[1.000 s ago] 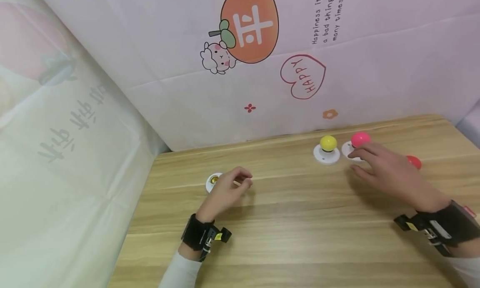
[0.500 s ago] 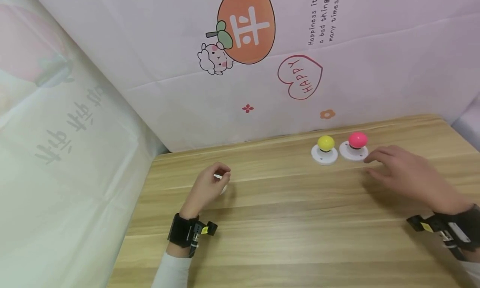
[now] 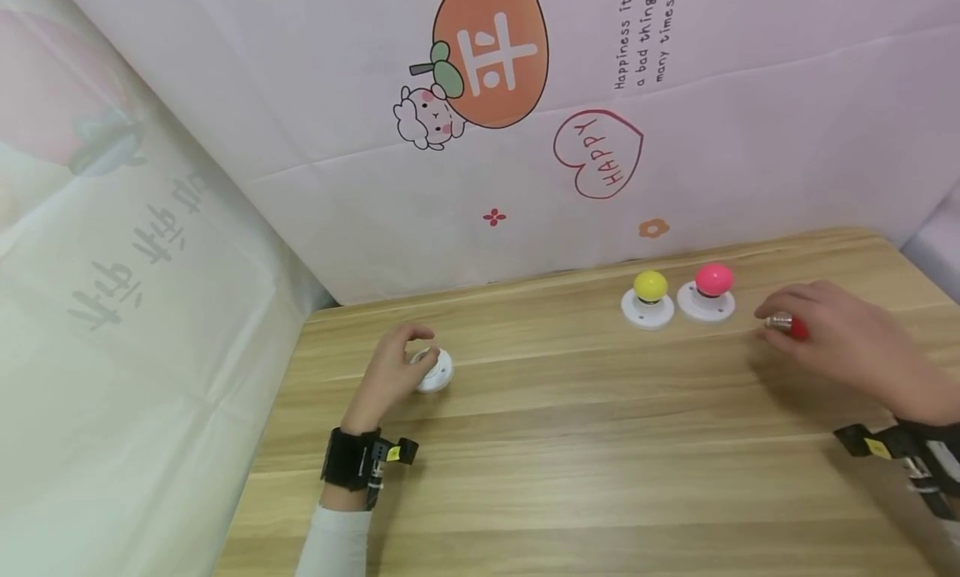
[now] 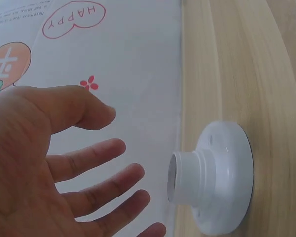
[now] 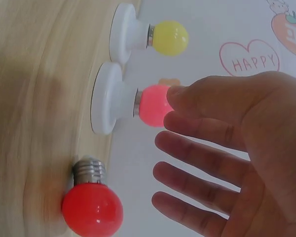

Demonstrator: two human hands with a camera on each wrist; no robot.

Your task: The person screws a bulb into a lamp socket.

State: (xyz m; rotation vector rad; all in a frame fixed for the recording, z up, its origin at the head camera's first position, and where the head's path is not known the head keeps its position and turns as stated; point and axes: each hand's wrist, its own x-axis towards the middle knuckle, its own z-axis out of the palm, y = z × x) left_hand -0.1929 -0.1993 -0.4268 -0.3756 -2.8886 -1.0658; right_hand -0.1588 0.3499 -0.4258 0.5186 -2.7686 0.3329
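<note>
My left hand hovers at a white lamp socket on the left of the table, partly covering it in the head view. Seen from the left wrist, its fingers are spread and apart from the socket's empty neck. Over a red light bulb is my right hand, hiding part of it. The right wrist view shows that bulb lying on its side on the table, metal screw cap toward the sockets. The right hand's fingers are loosely extended and hold nothing.
A yellow bulb and a pink bulb stand upright in white sockets side by side at the back right. The wooden table meets a printed cloth wall behind, with another cloth along the left.
My left hand has moved left, so the socket now shows at its right side. My right hand has moved right, away from the pink bulb to over the red bulb.
</note>
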